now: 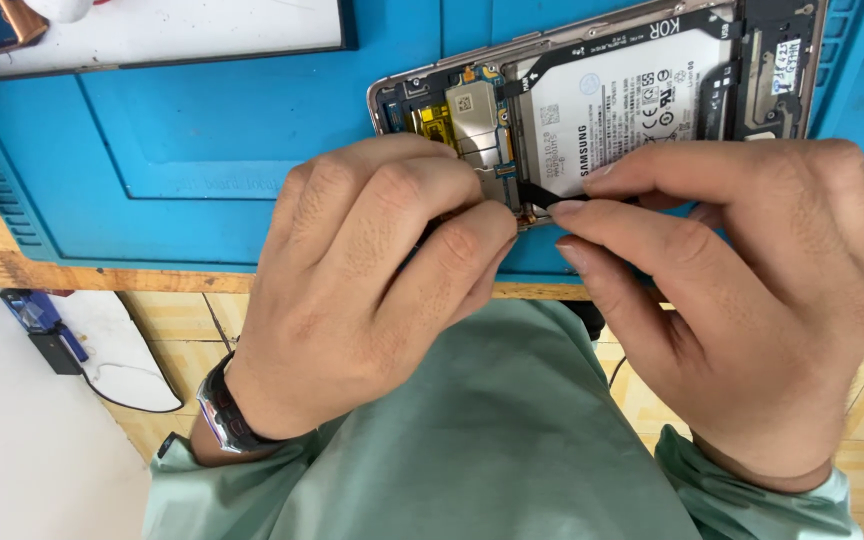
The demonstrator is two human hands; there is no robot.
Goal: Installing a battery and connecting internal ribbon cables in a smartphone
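Note:
An opened phone (592,90) lies back-up on a blue work mat (252,120), its white battery and circuit board (472,115) exposed. My left hand (372,280) presses down on the phone's near edge, fingers curled over the lower left corner. My right hand (742,300) pinches a thin black pry tool (540,195) between thumb and fingers. The tool's tip touches a connector strip beside the circuit board, near the battery's lower left corner. The phone's near edge is hidden under both hands.
A white board with a dark frame (152,35) lies at the back left of the mat. The mat rests on a wooden bench edge (72,272). Below are a tiled floor and a white and blue object (102,345). A watch (224,410) sits on my left wrist.

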